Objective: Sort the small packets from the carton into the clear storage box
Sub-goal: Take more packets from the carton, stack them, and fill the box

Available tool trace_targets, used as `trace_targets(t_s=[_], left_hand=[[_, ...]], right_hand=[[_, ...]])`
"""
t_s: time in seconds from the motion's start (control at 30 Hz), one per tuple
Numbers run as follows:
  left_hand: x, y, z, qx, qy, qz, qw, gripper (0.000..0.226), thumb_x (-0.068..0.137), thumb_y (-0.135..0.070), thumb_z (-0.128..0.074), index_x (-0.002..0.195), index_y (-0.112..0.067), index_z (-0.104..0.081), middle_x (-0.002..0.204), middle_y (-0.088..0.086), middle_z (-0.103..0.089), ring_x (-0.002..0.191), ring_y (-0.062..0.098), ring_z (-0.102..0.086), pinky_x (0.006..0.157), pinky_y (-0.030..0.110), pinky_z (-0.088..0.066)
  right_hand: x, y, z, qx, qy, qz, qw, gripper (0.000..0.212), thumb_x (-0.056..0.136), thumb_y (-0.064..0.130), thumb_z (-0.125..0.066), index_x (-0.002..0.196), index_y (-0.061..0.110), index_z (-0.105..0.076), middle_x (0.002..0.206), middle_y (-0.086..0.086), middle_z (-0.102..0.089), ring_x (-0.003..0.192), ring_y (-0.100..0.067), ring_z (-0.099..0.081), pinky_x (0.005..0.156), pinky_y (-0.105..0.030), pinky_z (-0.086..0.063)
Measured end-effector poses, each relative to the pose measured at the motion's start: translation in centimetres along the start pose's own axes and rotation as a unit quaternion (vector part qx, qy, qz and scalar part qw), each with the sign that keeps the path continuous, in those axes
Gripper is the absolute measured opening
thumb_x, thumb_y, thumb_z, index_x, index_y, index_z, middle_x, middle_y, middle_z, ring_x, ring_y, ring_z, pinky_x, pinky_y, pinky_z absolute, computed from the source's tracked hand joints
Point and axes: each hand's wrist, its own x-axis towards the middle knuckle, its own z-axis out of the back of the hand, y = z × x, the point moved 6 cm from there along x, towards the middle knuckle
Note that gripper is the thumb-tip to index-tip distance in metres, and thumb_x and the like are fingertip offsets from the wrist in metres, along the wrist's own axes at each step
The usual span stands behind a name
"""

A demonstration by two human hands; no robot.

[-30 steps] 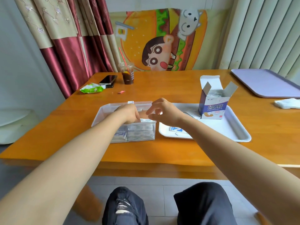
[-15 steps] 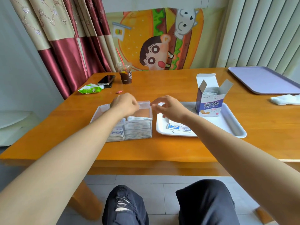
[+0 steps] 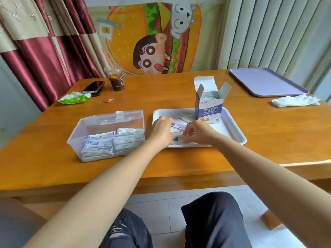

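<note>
The clear storage box (image 3: 107,120) stands open on the wooden table, left of centre, with two stacks of small packets (image 3: 100,146) in its near half. To its right, the white tray (image 3: 232,130) carries the open blue-and-white carton (image 3: 209,106) at its far side. A small pile of loose packets (image 3: 179,125) lies on the tray's left part. My left hand (image 3: 161,131) curls over the pile's left edge. My right hand (image 3: 198,131) pinches the pile from the right. Part of the pile is hidden under my fingers.
At the far left of the table are a phone (image 3: 94,86), a plastic cup of dark drink (image 3: 116,81), a green wrapper (image 3: 74,98) and a red scrap (image 3: 109,100). A purple tray (image 3: 265,83) and white cloth (image 3: 293,101) lie far right.
Both hands have left the clear box and moved right onto the tray. They now close on the loose packets there. The box's packet stacks are uncovered.
</note>
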Motion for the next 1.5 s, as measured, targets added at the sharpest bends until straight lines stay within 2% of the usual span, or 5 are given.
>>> trace_targets(t_s=[0.33, 0.47, 0.7, 1.03, 1.5], left_hand=[[2.7, 0.9, -2.1, -0.023, 0.049, 0.041, 0.998, 0.07, 0.089, -0.008, -0.058, 0.15, -0.012, -0.025, 0.154, 0.007, -0.03, 0.14, 0.025, -0.032, 0.11, 0.031, -0.03], [2.6, 1.4, -2.1, -0.047, 0.016, 0.046, 0.998, 0.067, 0.086, -0.008, -0.061, 0.146, -0.013, -0.033, 0.147, 0.008, -0.039, 0.133, 0.024, -0.041, 0.103, 0.028, -0.034], [2.9, 2.4, -1.7, -0.104, 0.003, 0.09, 0.99, 0.076, 0.079, -0.009, -0.073, 0.144, -0.019, -0.035, 0.136, 0.011, -0.041, 0.112, 0.029, -0.055, 0.092, 0.034, -0.047], [2.9, 2.5, -1.2, -0.206, -0.015, 0.134, 0.969, 0.034, 0.082, -0.009, -0.068, 0.114, -0.019, -0.061, 0.096, 0.0, -0.059, 0.085, 0.022, -0.057, 0.065, 0.026, -0.046], [1.3, 2.3, -0.2, -0.199, -0.077, 0.104, 0.971, 0.021, 0.083, -0.004, -0.063, 0.08, -0.023, -0.072, 0.082, -0.006, -0.067, 0.074, 0.013, -0.061, 0.058, 0.02, -0.039]], right_hand=[[1.8, -0.7, 1.0, 0.017, -0.097, 0.044, 0.994, 0.04, 0.091, 0.024, -0.061, 0.13, 0.013, -0.057, 0.125, -0.008, -0.059, 0.095, -0.024, -0.063, 0.078, -0.03, -0.043], [3.6, -0.1, -0.7, -0.02, -0.066, 0.044, 0.997, 0.012, 0.088, 0.028, -0.064, 0.097, 0.021, -0.068, 0.102, -0.01, -0.06, 0.095, -0.028, -0.053, 0.078, -0.031, -0.04], [4.5, -0.8, -0.5, -0.041, -0.02, -0.032, 0.998, 0.042, 0.08, 0.034, -0.074, 0.115, 0.013, -0.064, 0.116, -0.005, -0.064, 0.106, -0.026, -0.057, 0.074, -0.026, -0.034], [2.7, -2.9, 1.4, 0.167, -0.091, -0.058, 0.98, 0.016, 0.083, 0.018, -0.069, 0.075, 0.016, -0.056, 0.077, -0.003, -0.059, 0.069, -0.019, -0.05, 0.053, -0.027, -0.034], [0.7, -1.9, 1.4, 0.323, -0.029, -0.072, 0.943, 0.027, 0.095, 0.039, -0.051, 0.096, 0.015, -0.063, 0.066, 0.0, -0.044, 0.057, -0.012, -0.036, 0.049, -0.022, -0.027]])
